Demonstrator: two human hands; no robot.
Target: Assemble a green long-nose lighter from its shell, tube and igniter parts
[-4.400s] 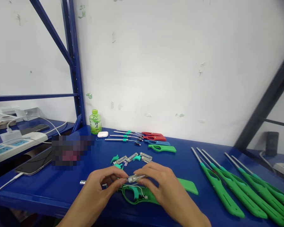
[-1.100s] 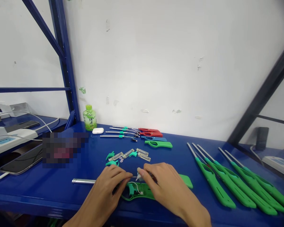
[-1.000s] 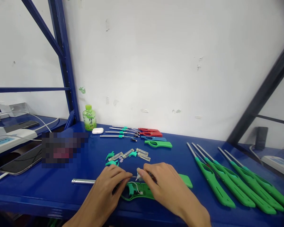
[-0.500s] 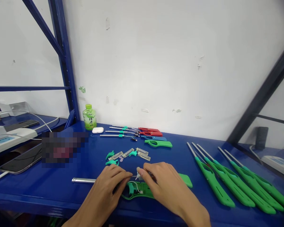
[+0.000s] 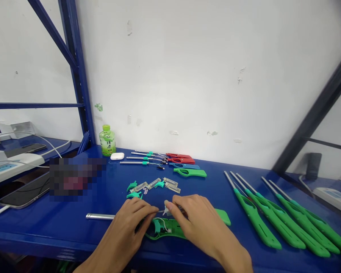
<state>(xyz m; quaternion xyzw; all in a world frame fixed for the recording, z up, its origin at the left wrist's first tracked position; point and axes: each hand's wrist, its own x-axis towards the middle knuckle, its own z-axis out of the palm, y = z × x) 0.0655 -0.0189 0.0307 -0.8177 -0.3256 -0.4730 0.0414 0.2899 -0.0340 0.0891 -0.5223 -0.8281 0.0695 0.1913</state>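
Observation:
My left hand (image 5: 135,222) is closed, its thumb and forefinger pinching the end of a thin wire-like strand (image 5: 161,211). The strand runs to the whitish end of a small clear fuel tank (image 5: 167,209), which my right hand (image 5: 200,223) grips between thumb and fingers; most of the tank is hidden. Below both hands lies an opened green lighter shell (image 5: 174,228), holding a teal trigger (image 5: 157,226) and a white wire. A metal lighter tube (image 5: 100,216) sticks out to the left, from under my left hand.
Loose clear tanks (image 5: 172,187) and teal triggers (image 5: 135,195) lie beyond my hands. Farther back are metal rods with wires (image 5: 136,163) and coloured shells (image 5: 190,173). Several green lighters (image 5: 258,222) lie at right. A bottle (image 5: 107,142), white case (image 5: 117,156) and phone (image 5: 25,193) are at left.
Almost nothing differs. Both hands keep their grips in the same place, and the parts on the table have not moved.

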